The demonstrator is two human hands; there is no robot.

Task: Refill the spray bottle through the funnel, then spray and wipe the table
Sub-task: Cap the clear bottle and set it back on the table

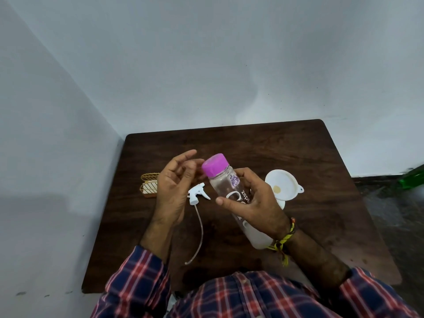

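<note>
Two hands, one clear bottle, one detached spray head, one funnel, two small yellow slatted items on one counter (321, 157).

Nearest: right hand (254, 203) wrapped around clear bottle (226, 182), fingers and thumb curled on its middle; bottle held off the counter, tilted, pink cap (215, 165) on and pointing away and left. Left hand (175, 184) just left of the cap, palm turned toward it, fingers loosely bent, grasping nothing.

Between the hands, on the counter: white spray head (196, 196) on its side, dip tube (199, 235) trailing toward the body.

Beyond right hand: white funnel (283, 184), resting on a white container mostly hidden. Left of left hand: yellow slatted items (149, 185).
</note>
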